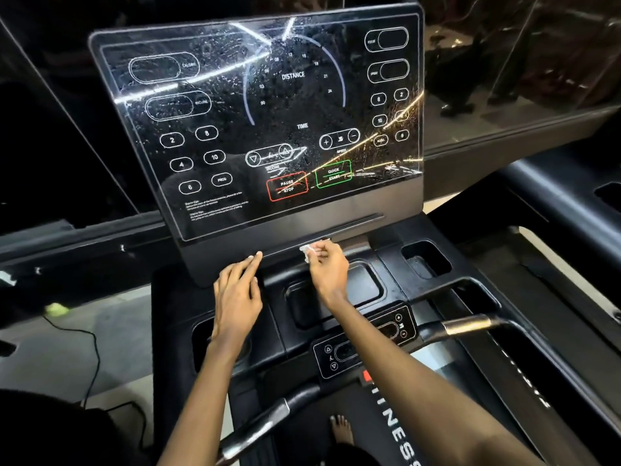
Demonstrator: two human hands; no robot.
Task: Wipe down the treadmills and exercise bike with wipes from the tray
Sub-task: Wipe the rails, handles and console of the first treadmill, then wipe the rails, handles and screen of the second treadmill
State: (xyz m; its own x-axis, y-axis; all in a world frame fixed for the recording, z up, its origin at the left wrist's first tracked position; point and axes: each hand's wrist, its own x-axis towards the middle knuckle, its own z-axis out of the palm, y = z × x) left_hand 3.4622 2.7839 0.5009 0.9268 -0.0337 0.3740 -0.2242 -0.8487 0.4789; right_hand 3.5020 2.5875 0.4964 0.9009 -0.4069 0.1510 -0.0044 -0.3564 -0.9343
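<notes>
The right hand (327, 272) pinches a crumpled wipe (307, 252) on the ledge (282, 254) running left-right under the treadmill console (268, 122). The left hand (237, 290) lies flat nearby with its fingers straight. A stretch of ledge lies between the hands.

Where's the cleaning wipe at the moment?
In the head view, the wipe sits near centre, pinched in the right hand against the ledge under the treadmill console, just right of the left hand.
</notes>
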